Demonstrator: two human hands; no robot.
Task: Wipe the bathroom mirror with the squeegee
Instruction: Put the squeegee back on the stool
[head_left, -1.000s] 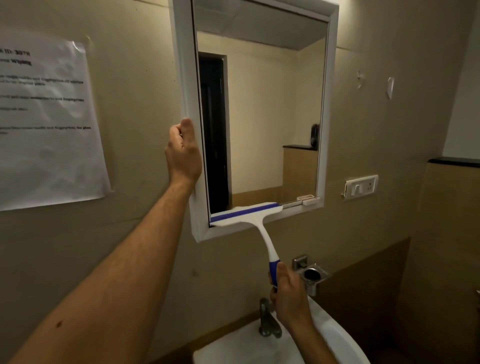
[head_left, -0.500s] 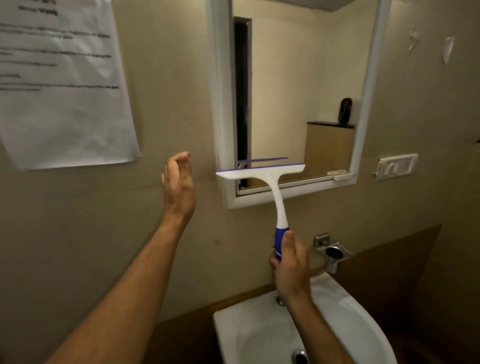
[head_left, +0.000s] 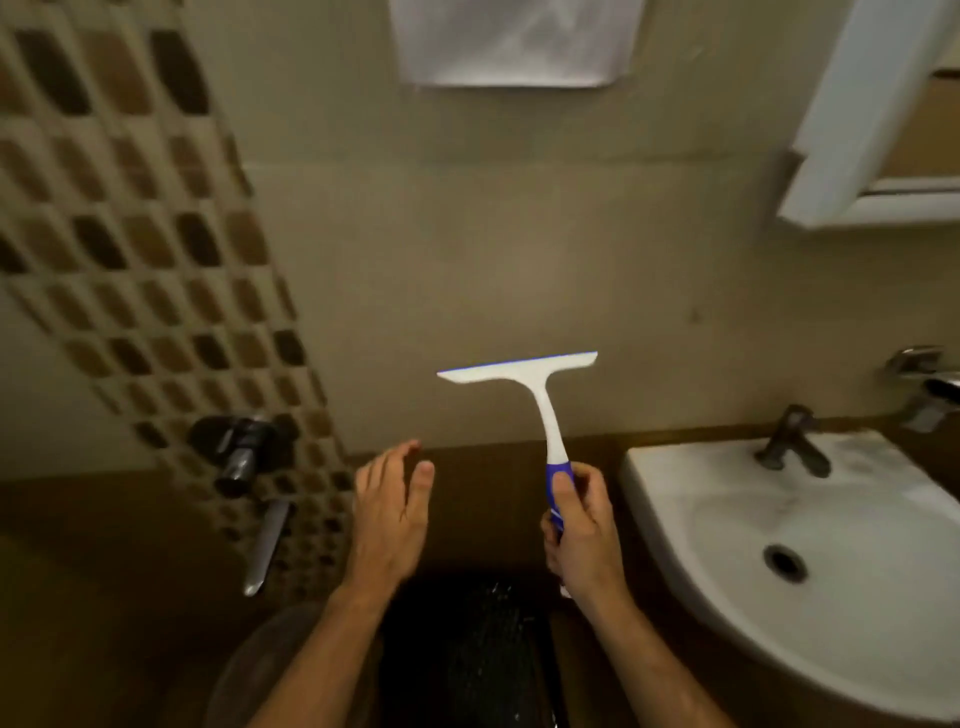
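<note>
My right hand (head_left: 579, 525) grips the blue handle of a white squeegee (head_left: 524, 387), which stands upright with its blade level, in front of the bare beige wall and well clear of the mirror. Only the white-framed mirror's lower left corner (head_left: 852, 156) shows, at the top right. My left hand (head_left: 389, 509) hovers open beside the squeegee's handle, fingers spread, holding nothing.
A white basin (head_left: 691, 603) with a dark tap (head_left: 792, 441) sits at the right. A paper sheet (head_left: 514, 41) hangs on the wall above. A patterned tile strip (head_left: 135, 218) with a dark fitting (head_left: 239, 447) runs down the left. A dark mesh bin (head_left: 467, 654) lies below my hands.
My view has swung down and to the left. The squeegee came off the mirror's bottom edge and now sits low before the wall. My left hand left the mirror frame and dropped beside it.
</note>
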